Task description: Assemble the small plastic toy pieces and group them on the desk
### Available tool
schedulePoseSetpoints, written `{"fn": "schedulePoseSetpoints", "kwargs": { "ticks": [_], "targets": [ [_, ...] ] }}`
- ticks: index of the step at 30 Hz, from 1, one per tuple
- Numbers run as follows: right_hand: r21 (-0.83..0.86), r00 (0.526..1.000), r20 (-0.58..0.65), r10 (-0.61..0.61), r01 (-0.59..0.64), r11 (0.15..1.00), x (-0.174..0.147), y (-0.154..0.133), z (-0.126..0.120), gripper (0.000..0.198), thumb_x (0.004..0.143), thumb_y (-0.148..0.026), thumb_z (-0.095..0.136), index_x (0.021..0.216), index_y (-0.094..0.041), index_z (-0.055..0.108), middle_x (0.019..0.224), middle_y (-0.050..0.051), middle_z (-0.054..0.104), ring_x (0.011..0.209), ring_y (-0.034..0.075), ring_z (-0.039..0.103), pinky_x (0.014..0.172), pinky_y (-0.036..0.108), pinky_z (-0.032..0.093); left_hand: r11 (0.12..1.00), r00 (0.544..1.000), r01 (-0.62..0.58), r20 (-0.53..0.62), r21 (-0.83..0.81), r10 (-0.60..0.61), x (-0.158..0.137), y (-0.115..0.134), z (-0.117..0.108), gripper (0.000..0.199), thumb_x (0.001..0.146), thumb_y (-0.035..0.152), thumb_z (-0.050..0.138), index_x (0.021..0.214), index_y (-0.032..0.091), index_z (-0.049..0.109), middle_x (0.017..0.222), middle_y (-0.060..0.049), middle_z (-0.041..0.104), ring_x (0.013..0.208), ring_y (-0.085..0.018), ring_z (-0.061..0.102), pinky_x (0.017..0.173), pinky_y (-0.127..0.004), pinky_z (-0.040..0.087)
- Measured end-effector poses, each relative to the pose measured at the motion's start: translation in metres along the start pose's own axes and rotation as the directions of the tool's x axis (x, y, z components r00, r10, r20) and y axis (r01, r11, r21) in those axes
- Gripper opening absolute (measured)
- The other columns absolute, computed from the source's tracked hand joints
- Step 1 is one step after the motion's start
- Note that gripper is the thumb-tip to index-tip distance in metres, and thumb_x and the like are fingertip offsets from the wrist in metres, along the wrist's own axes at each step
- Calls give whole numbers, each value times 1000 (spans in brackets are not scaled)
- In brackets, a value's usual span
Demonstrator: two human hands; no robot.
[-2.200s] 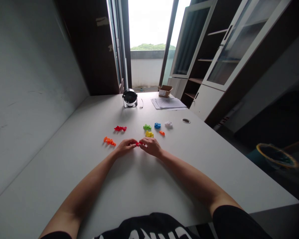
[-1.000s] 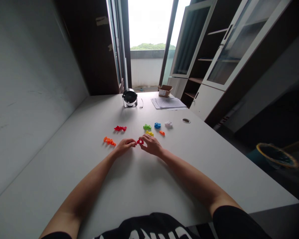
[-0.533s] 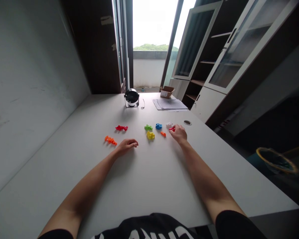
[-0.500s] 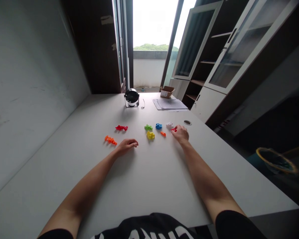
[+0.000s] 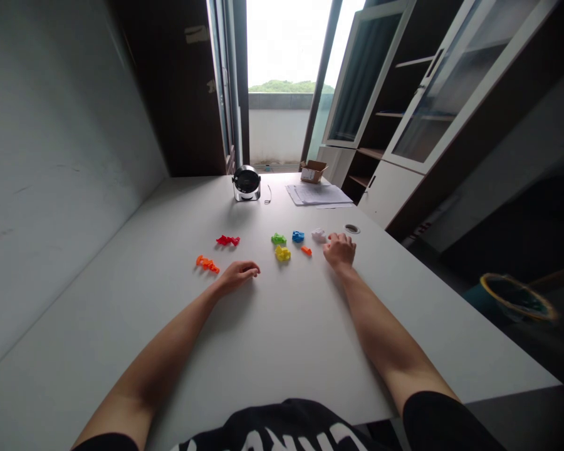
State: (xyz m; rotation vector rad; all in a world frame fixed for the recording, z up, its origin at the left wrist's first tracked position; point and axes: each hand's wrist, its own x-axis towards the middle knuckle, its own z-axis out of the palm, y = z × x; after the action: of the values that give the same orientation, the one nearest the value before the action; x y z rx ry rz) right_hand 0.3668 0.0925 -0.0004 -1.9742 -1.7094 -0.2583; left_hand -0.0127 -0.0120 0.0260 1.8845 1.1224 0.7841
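Observation:
My left hand [image 5: 239, 275] rests on its side on the white table, its fingers loosely bent with a gap at the thumb and nothing seen in it. Left of it lie an orange plastic piece [image 5: 207, 264] and a red one [image 5: 228, 240]. My right hand [image 5: 340, 250] is low over the table with fingers curled down; what is under them is hidden. Close to its fingertips is a white plastic piece [image 5: 318, 235]. A small orange piece [image 5: 306, 250], a blue piece [image 5: 297, 236], a yellow piece [image 5: 282, 253] and a green piece [image 5: 278, 238] lie between the hands.
At the table's far side stand a round black device on a bracket [image 5: 247, 183] and an open cardboard box [image 5: 314, 171]. Paper sheets [image 5: 318, 195] lie before the box. A cable hole [image 5: 352, 229] is near the right edge; a wall [image 5: 66, 188] borders the left.
The small red piece seen at my right fingertips is now out of sight, and those fingers are more curled down. My left hand has stayed in place. The view has shifted slightly.

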Motion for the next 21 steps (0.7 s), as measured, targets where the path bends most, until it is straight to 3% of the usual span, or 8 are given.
{"fn": "schedulePoseSetpoints", "kwargs": {
  "ticks": [4,7,14,21],
  "targets": [
    [107,960,-16,-278,278,955,-6,-24,-6,20,90,-21,54,104,-16,67,107,15,64,104,29,53,93,40,40,1000,1000,-4,10,15,4,-1,0,0,26,88,36,55,93,18,73,87,-4,73,82,-18,66,74,-25,48],
    [195,907,39,-419,404,894,-11,-35,-6,15,92,-24,55,96,-19,68,105,11,66,103,27,55,90,36,43,1000,1000,3,9,23,-3,-1,1,0,27,88,37,55,93,18,73,86,-4,73,82,-19,65,73,-25,48],
    [275,867,126,-481,436,857,-18,-41,-7,13,91,-19,57,90,-20,70,99,9,68,91,23,59,74,31,46,1000,1000,8,8,22,-8,-1,2,0,26,88,36,54,94,19,73,88,-3,73,83,-19,66,74,-25,48],
    [378,865,92,-494,428,821,-21,-45,-10,15,91,-22,54,88,-20,68,96,7,69,83,20,60,71,30,46,999,1000,9,-2,31,-9,0,2,0,27,88,38,55,92,18,73,86,-4,73,82,-19,66,74,-25,48]
  ]
}}
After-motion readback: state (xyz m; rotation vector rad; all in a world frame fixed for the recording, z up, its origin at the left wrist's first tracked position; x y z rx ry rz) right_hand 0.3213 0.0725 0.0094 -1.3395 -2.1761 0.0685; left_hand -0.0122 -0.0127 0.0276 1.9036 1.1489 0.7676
